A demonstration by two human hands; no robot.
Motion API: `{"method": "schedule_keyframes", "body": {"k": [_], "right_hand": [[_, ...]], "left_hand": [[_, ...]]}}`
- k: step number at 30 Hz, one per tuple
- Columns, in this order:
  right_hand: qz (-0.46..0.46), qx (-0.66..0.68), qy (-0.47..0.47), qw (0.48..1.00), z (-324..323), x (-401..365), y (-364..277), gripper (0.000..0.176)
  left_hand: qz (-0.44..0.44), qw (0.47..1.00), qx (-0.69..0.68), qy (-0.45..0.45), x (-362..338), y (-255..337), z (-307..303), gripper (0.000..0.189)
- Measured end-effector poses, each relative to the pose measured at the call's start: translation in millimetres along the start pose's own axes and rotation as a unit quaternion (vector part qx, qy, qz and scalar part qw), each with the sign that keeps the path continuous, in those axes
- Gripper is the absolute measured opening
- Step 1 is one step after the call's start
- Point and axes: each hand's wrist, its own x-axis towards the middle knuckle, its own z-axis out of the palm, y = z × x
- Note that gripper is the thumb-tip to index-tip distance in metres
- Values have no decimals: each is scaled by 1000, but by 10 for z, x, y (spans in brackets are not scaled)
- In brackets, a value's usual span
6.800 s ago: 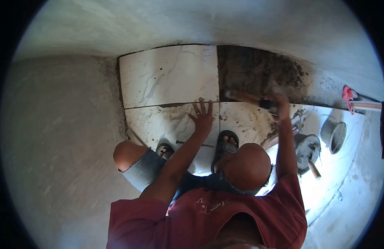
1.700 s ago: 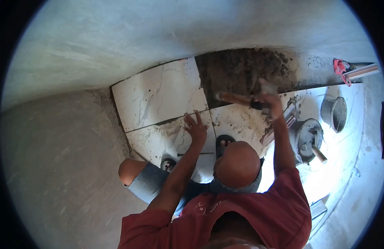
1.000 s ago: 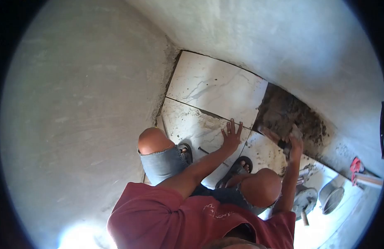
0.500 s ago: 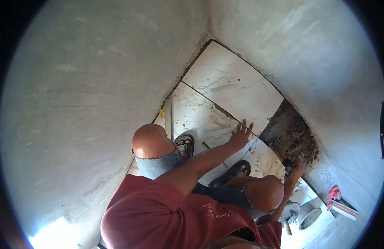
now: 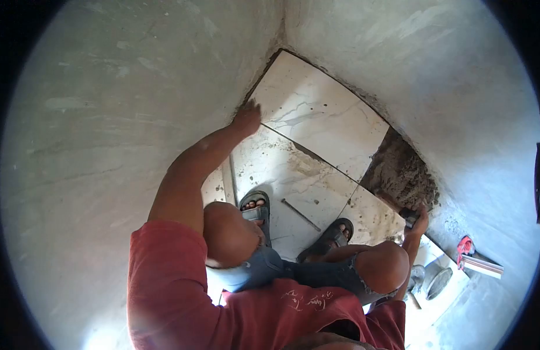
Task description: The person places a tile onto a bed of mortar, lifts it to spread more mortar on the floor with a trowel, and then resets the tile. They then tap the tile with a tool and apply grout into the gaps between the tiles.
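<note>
My left hand [image 5: 246, 118] rests at the left edge of the far white marbled tile [image 5: 322, 116], beside the wall, its fingers stretched and holding nothing visible. At the right, my right hand [image 5: 419, 223] is closed around the dark head of a hammer [image 5: 390, 202]. Its wooden handle points up and left, over the edge of the near tile [image 5: 299, 175] beside the patch of wet mortar [image 5: 403, 166]. A narrow dark gap runs between the far and near tiles. Between my sandalled feet lies a long metal rod with a head, like a big nail [image 5: 301, 214].
Plastered walls [image 5: 136, 134] meet at the corner beyond the far tile. At lower right sit a round pan [image 5: 439, 283] and a trowel-like tool [image 5: 416, 286]. A red cloth [image 5: 465, 245] and several striped strips [image 5: 483, 266] lie by the right wall. Mortar crumbs dot the tiles.
My left hand has moved from the tile joint near the mortar to the far tile's left edge. The hammer's handle now shows, pointing up-left; my right hand stays near the mortar.
</note>
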Motion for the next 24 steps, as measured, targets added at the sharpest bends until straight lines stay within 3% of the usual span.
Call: {"method": "schedule_keyframes", "body": {"k": [1, 2, 5, 6, 8, 10, 12, 13, 14, 15, 16, 18, 20, 22, 24], "right_hand": [[5, 13, 6, 1000, 2, -4, -13, 15], [13, 21, 2, 1000, -162, 130, 75, 42], [11, 7, 37, 999, -79, 66, 48, 45], [12, 4, 37, 999, 11, 17, 2, 45], [15, -31, 45, 998, 267, -138, -158, 16], [24, -60, 79, 995, 517, -198, -225, 24], [25, -75, 27, 997, 244, 112, -120, 32], [6, -87, 25, 996, 300, 127, -145, 28], [-14, -100, 23, 995, 413, 108, -156, 25], [-17, -76, 33, 996, 501, 86, -154, 22], [-20, -51, 40, 998, 567, 79, -156, 20], [12, -98, 23, 995, 561, 153, -136, 19], [-16, -130, 17, 991, 824, -86, -255, 22], [-39, -134, 7, 990, 858, -101, -186, 24], [-60, -140, -10, 988, 851, -110, -130, 27]], "left_hand": [[-15, 995, 37, -95, -71, -63, 17, 52], [-13, 995, 33, -96, -157, -34, 65, 52], [1, 997, 44, -69, -487, 87, 104, 55], [-14, 999, 29, -28, -519, 127, 193, 54], [-44, 999, 19, 13, -495, 176, 382, 53], [-41, 999, 13, 7, -498, 208, 372, 54], [-57, 997, -23, 43, -464, 253, 412, 57], [-49, 996, -20, 67, -460, 251, 475, 60], [-30, 999, -9, 27, -424, 222, 499, 61], [-57, 998, 3, -9, -402, 265, 514, 63], [-69, 997, 24, 18, -368, 260, 628, 65], [-28, 996, 88, 5, -311, 214, 731, 65], [-1, 991, 133, 2, -214, 119, 934, 64], [-22, 997, 38, 65, -123, 13, 1172, 58], [-23, 999, -31, 31, -101, -28, 1142, 56]]}}
